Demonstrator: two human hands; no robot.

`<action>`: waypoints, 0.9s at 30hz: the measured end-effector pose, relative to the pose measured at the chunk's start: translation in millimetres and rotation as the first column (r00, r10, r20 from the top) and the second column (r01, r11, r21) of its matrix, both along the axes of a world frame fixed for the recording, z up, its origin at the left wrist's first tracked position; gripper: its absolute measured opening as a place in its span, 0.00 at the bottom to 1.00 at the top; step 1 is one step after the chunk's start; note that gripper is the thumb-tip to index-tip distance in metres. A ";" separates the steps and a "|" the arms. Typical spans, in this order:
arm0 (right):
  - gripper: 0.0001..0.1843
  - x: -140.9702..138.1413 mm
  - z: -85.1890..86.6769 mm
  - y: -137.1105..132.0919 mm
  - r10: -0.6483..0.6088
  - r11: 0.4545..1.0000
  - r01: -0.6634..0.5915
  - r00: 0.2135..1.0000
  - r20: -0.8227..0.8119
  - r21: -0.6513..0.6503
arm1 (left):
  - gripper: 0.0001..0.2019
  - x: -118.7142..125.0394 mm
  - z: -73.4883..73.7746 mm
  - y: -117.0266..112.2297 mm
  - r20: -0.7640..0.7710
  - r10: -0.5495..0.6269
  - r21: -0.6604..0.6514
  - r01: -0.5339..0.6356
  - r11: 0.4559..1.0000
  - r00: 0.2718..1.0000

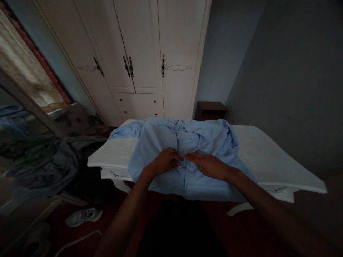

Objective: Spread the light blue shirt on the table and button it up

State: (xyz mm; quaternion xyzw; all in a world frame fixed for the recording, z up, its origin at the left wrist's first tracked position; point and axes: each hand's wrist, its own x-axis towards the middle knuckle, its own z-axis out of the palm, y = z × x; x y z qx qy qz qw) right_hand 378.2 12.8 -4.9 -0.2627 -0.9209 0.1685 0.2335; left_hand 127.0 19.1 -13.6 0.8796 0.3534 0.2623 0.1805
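A light blue button-up shirt point(158, 142) lies spread front side up on a white table point(268, 153), its collar at the far edge and its hem hanging over the near edge. One sleeve stretches out to the left. Over the middle of the button placket, my left hand point(166, 160) has bent fingers closed on the cloth. My right hand point(210, 166) meets it from the other side, fingers long and together, their tips at the placket with cloth bunched beneath. Any button between the fingertips is too small to make out.
Behind the table stands a white wardrobe point(142, 46) with dark handles, and a small brown cabinet point(211, 107). Dark clothes point(53, 160) are heaped at the left. A shoe point(84, 216) and a pale cord point(77, 241) lie on the red floor.
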 end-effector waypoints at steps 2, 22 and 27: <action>0.34 0.0 3.0 -0.9 0.029 1.000 -0.029 0.998 0.050 -0.003 | 0.04 -0.6 3.2 1.6 -0.009 -0.005 0.001 0.005 1.000 1.000; 0.18 -2.1 -6.3 19.5 0.098 0.953 -0.141 0.981 0.169 0.267 | 0.08 25.5 8.7 32.7 0.251 -0.084 -0.437 0.190 0.879 0.964; 0.18 2.5 -7.3 13.8 0.094 0.973 -0.110 0.992 0.088 0.202 | 0.08 21.6 13.8 20.8 0.227 0.023 -0.273 0.041 0.961 0.974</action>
